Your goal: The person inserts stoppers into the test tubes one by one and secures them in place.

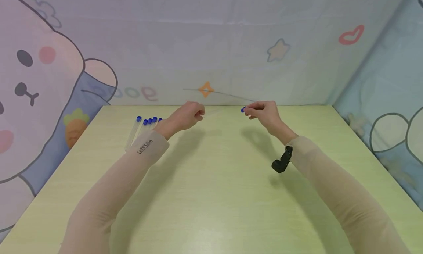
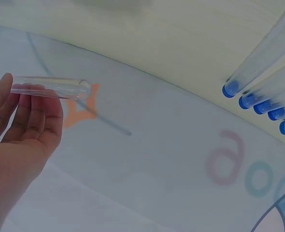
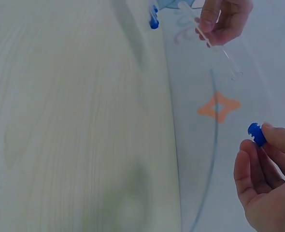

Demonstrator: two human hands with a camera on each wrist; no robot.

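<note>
My left hand [image 1: 187, 115] grips a clear test tube [image 2: 60, 87] between thumb and fingers, above the far part of the table. The tube lies nearly level; its rounded end shows in the left wrist view, and its other end [image 3: 233, 70] points towards my right hand in the right wrist view. My right hand [image 1: 267, 115] pinches a small blue stopper [image 3: 256, 134] between thumb and fingertips. A gap separates the stopper from the tube. Left of my left hand, several tubes with blue caps [image 2: 249, 100] lie side by side on the table, partly hidden by my left forearm in the head view.
The pale wooden table [image 1: 211, 195] ends at a printed cloth backdrop [image 1: 218, 44] at the back. More printed cloth [image 1: 396, 85] stands along the right side. A black wrist device [image 1: 282, 161] hangs from my right sleeve.
</note>
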